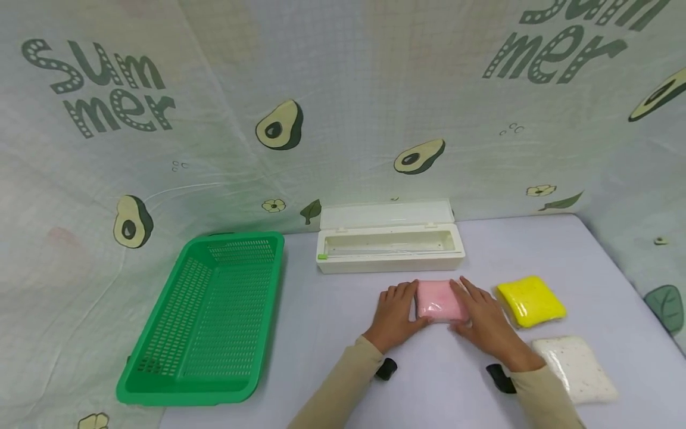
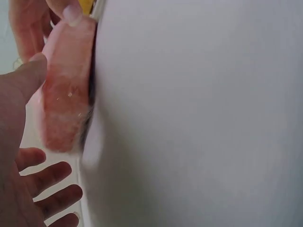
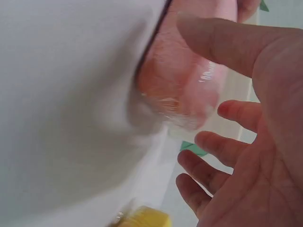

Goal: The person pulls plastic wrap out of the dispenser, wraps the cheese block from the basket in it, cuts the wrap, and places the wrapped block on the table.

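Observation:
A pack of pink modelling clay (image 1: 440, 300) in clear plastic sits between both hands in the head view. My left hand (image 1: 396, 316) holds its left side, index finger at the far corner and thumb at the near one. On the opposite side, my right hand (image 1: 486, 325) grips it likewise between thumb and index finger. The left wrist view shows the pack's (image 2: 66, 90) near side, with the other left fingers spread apart from it. In the right wrist view my right thumb lies against the pack (image 3: 175, 80). Whether its underside touches the table is unclear.
A yellow pack (image 1: 530, 301) lies just right of my right hand, a white pack (image 1: 576, 368) nearer me. Behind the pink pack stands a long white box (image 1: 391, 264), lid raised. A green perforated basket (image 1: 259, 351) is at the left. Printed cloth (image 1: 343, 89) hangs behind.

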Demonstrator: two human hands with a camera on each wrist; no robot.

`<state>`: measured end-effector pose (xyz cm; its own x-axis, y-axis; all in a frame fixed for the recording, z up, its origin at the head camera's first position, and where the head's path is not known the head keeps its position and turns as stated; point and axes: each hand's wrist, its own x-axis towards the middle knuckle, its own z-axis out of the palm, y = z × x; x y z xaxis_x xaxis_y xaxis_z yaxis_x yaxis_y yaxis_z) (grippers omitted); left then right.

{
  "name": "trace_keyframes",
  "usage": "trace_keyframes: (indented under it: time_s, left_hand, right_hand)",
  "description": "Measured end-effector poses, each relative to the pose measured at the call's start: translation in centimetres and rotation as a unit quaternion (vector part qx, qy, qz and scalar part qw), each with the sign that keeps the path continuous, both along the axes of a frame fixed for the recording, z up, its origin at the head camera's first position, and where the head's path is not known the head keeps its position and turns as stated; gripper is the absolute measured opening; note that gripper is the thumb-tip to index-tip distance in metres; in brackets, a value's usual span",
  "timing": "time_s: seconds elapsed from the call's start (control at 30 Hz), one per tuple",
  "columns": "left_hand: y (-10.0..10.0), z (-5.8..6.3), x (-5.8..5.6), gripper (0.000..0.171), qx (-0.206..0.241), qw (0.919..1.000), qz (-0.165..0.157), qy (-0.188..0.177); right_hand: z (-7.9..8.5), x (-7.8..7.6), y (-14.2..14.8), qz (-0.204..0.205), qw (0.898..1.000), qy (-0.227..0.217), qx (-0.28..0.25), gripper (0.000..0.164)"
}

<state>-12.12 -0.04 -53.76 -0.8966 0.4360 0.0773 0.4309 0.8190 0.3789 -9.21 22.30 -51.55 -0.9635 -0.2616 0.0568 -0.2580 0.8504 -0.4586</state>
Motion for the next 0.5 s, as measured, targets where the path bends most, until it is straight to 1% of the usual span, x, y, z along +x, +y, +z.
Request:
trace_keyframes:
  time_s: [0.07,0.17,0.27,0.4,0.5]
  left_hand:
    - [-0.6,0.5,-0.2,0.082,0.002,1.0000,-0.002,0.000]
    - [-1.9,1.9,-0.4,0.077,0.010,0.9999,0.004,0.000]
    - [-3.4,4.3,-0.6,0.069,0.031,0.9994,0.016,0.005]
    - [-5.4,7.6,-0.7,0.063,0.069,0.9965,0.036,0.033]
    - [-7.0,9.7,-1.1,0.061,0.092,0.9930,0.056,0.047]
  right_hand:
    - [0.6,-0.1,-0.1,0.002,1.000,-0.001,0.006,0.091]
    - [1.9,-0.4,-0.1,0.006,1.000,0.002,0.017,0.089]
    - [3.4,-0.9,0.1,0.010,1.000,0.009,0.022,0.085]
    - [5.4,-1.5,0.6,0.012,1.000,0.017,0.024,0.080]
    - [6.8,-2.0,1.1,0.008,0.999,0.022,0.028,0.078]
